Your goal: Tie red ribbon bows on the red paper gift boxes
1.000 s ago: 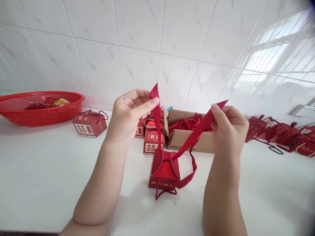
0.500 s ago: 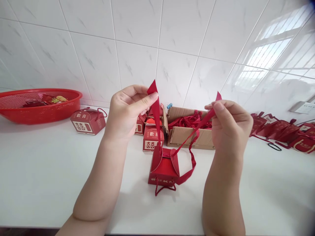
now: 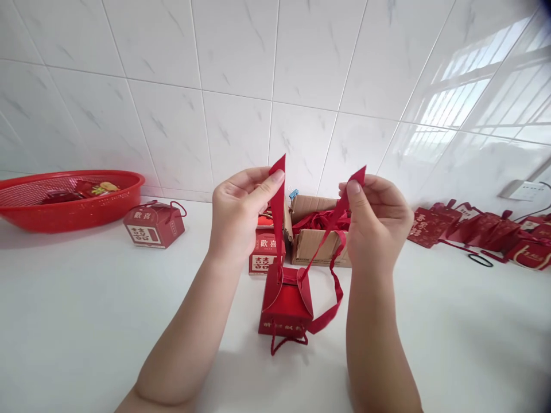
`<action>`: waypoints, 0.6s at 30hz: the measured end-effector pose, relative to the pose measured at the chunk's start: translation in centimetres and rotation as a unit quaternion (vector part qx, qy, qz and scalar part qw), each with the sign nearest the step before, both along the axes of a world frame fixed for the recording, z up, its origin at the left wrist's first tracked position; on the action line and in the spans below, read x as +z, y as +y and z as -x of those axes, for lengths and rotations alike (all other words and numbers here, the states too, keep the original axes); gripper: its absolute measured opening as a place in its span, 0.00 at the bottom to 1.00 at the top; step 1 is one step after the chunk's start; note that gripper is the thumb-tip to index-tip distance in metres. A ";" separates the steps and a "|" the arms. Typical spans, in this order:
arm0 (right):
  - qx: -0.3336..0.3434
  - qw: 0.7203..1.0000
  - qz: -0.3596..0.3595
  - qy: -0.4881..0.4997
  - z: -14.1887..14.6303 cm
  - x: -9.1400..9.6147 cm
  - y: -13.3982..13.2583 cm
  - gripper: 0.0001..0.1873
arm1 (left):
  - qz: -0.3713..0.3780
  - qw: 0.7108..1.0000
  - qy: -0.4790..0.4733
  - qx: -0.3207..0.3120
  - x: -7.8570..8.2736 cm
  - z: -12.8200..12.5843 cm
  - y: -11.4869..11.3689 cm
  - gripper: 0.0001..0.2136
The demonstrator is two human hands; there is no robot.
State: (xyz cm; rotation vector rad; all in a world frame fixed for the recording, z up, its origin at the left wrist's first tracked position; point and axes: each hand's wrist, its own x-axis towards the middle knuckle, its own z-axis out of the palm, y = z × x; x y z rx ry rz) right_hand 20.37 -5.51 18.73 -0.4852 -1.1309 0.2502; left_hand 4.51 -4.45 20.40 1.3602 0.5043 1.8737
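A small red gift box (image 3: pixel 286 303) stands on the white counter (image 3: pixel 86 298) between my forearms. A red ribbon (image 3: pixel 278 212) is threaded through its top flaps. My left hand (image 3: pixel 241 215) pinches one ribbon end, held up above the box. My right hand (image 3: pixel 376 221) pinches the other end, and a loop of the ribbon hangs down past the box's right side. Both ends point up, with the hands close together.
Behind the box lies an open cardboard carton (image 3: pixel 316 241) full of red ribbons, with finished red boxes (image 3: pixel 262 252) beside it. Another finished box (image 3: pixel 152 225) and a red plastic basket (image 3: pixel 69 198) are at left. Flat red boxes (image 3: pixel 473 229) and a black hair tie (image 3: pixel 481 260) lie at right.
My right hand has moved left and closer to my left hand, bringing the two ribbon ends nearer together. The box has stayed in place.
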 end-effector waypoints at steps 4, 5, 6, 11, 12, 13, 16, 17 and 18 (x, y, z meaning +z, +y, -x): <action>-0.008 0.999 0.029 0.039 0.4 0.1 0.3 0.06 | 0.015 1.000 0.016 -0.015 0.2 -0.7 0.0 0.06; -0.014 0.998 0.033 0.045 0.6 0.1 0.3 0.07 | 0.021 0.999 0.023 -0.019 0.2 -0.9 0.0 0.06; -0.017 0.998 0.035 0.049 0.7 0.1 0.4 0.07 | 0.026 0.999 0.029 -0.023 0.3 -1.1 0.0 0.07; -0.026 0.998 0.023 0.045 1.1 0.2 0.6 0.06 | 0.020 0.998 0.050 -0.020 0.7 -1.6 0.1 0.07; -0.030 0.998 0.025 0.039 1.1 0.2 0.6 0.06 | 0.018 0.998 0.054 -0.014 0.7 -1.6 0.1 0.07; -0.033 0.999 0.026 0.033 1.1 0.2 0.6 0.06 | 0.017 0.998 0.056 -0.009 0.7 -1.6 0.1 0.07; -0.035 0.999 0.027 0.028 1.0 0.1 0.6 0.07 | 0.014 0.998 0.062 -0.001 0.7 -1.7 0.1 0.07; -0.034 0.999 0.026 0.029 1.0 0.1 0.6 0.07 | 0.013 0.998 0.065 -0.001 0.7 -1.7 0.1 0.07; -0.033 0.999 0.026 0.031 1.0 0.1 0.6 0.07 | 0.010 0.998 0.067 -0.001 0.7 -1.7 0.1 0.07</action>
